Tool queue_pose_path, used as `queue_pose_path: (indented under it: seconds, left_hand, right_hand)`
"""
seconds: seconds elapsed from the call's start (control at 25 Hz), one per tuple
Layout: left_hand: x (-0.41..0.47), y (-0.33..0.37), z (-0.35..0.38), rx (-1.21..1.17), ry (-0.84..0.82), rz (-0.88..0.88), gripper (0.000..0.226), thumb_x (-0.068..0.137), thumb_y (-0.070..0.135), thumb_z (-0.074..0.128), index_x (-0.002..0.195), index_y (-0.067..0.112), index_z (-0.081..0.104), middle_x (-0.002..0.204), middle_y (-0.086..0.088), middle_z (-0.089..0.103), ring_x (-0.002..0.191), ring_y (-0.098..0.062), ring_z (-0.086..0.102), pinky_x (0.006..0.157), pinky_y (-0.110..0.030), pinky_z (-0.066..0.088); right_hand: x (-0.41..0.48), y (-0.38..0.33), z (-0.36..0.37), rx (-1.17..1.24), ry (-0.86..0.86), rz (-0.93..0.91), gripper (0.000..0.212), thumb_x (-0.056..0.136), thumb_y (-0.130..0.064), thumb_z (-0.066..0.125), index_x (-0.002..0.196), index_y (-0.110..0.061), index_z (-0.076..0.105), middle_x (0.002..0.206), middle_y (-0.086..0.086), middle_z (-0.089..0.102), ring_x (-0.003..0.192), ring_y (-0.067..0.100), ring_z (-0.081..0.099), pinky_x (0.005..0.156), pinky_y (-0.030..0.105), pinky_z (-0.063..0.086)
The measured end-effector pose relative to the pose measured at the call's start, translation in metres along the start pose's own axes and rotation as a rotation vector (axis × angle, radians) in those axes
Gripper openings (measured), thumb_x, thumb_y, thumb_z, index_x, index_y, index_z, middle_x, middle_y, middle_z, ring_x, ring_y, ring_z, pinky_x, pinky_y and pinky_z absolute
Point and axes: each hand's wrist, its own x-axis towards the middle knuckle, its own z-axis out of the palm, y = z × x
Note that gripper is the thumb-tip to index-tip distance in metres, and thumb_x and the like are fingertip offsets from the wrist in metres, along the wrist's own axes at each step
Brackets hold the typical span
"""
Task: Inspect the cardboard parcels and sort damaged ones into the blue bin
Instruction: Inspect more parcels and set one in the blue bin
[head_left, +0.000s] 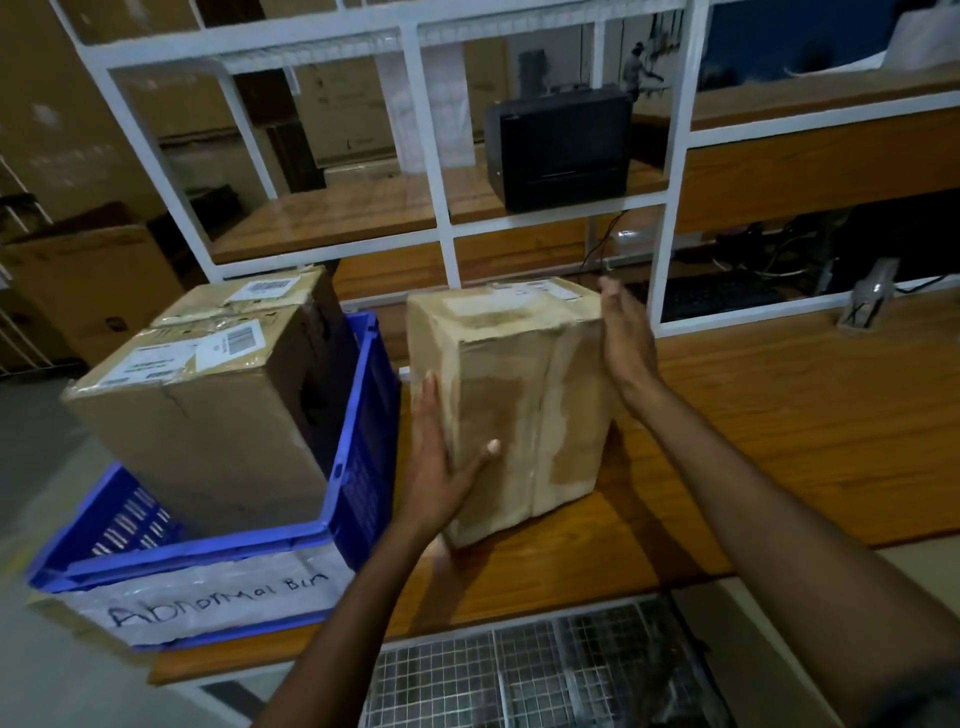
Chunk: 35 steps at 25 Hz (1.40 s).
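On the far left a big brown cardboard box (98, 280) sits on the floor. Next to it is the blue plastic bin with slotted sides (358, 415). It has a white paper label (218, 603) on the front that says "Abnormal Bin". Two brown cardboard parcels are inside it. The front parcel (208, 426) has white stickers on top and a crack in its near side. The back parcel (249, 296) is right behind it, and they touch.

Just right of the bin is my left grip (436, 467). It is open and flat. The fingers lie straight up the left side of the tall, creased brown cardboard parcel (524, 395), and the thumb lies across its front. This parcel stands on end on the brown wooden desk (753, 415), close beside the bin but outside it. It sits between my two grips.

My right grip (626, 338) is open too, with straight fingers and the palm turned to the parcel's right side, up near the top edge. I cannot tell if it touches the parcel or is just beside it.

Behind the parcel stands a white metal rack (431, 130) with a black boxy machine (561, 145) on its wooden shelf. Further right are a black keyboard (711, 296) and a grey tape holder (870, 301).
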Motion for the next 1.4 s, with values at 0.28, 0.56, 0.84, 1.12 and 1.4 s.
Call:
queue_pose_path:
  seconds: [0.28,0.56,0.84,1.12,1.4]
  left_hand:
    - [0.024,0.007,0.007,-0.080,0.349,-0.121,0.104,0.096,0.040,0.075,0.166,0.027,-0.002,0.173,-0.006,0.012,0.158,-0.025,0.022,0.125,-0.050,0.029]
    - [0.014,0.024,0.024,-0.182,0.280,-0.030,0.095,0.093,0.076,0.050,0.163,0.052,-0.010,0.174,0.020,-0.014,0.163,-0.013,-0.006,0.128,-0.063,0.017]
    - [0.020,0.046,-0.007,-0.201,0.271,-0.052,0.079,0.095,0.077,0.048,0.163,0.048,0.021,0.149,0.013,0.059,0.137,-0.016,0.058,0.108,-0.056,0.053]
    - [0.052,0.082,-0.028,-0.209,0.325,-0.147,0.045,0.099,0.069,0.053,0.117,0.031,0.070,0.100,0.011,0.079,0.092,0.002,0.074,0.088,-0.036,0.062]
    - [0.054,0.073,-0.021,-0.150,0.199,-0.174,0.073,0.088,0.065,0.074,0.145,0.032,0.043,0.121,0.016,0.069,0.118,-0.012,0.068,0.104,-0.051,0.056]
  right_hand:
    - [-0.053,-0.003,0.007,-0.167,0.105,-0.134,0.045,0.112,-0.051,0.027,0.143,-0.038,0.057,0.123,-0.014,0.070,0.105,0.010,0.066,0.082,0.033,0.052]
    - [-0.024,0.016,0.005,-0.227,-0.278,-0.129,0.102,0.074,-0.075,0.074,0.159,-0.047,0.025,0.162,0.001,0.028,0.145,0.020,0.035,0.107,0.044,0.046]
    - [-0.045,0.000,0.009,-0.080,-0.268,-0.220,0.049,0.098,-0.064,0.056,0.141,-0.042,0.048,0.120,-0.023,0.063,0.107,0.000,0.065,0.080,0.034,0.062]
    - [-0.057,-0.043,0.018,-0.108,-0.148,-0.190,0.035,0.102,-0.054,0.054,0.121,-0.031,0.038,0.087,-0.018,0.064,0.070,-0.019,0.063,0.054,0.007,0.047]
    - [-0.047,-0.044,0.019,-0.108,-0.253,-0.108,0.056,0.097,-0.047,0.068,0.140,-0.029,0.038,0.116,-0.016,0.062,0.107,0.015,0.068,0.084,0.037,0.057]
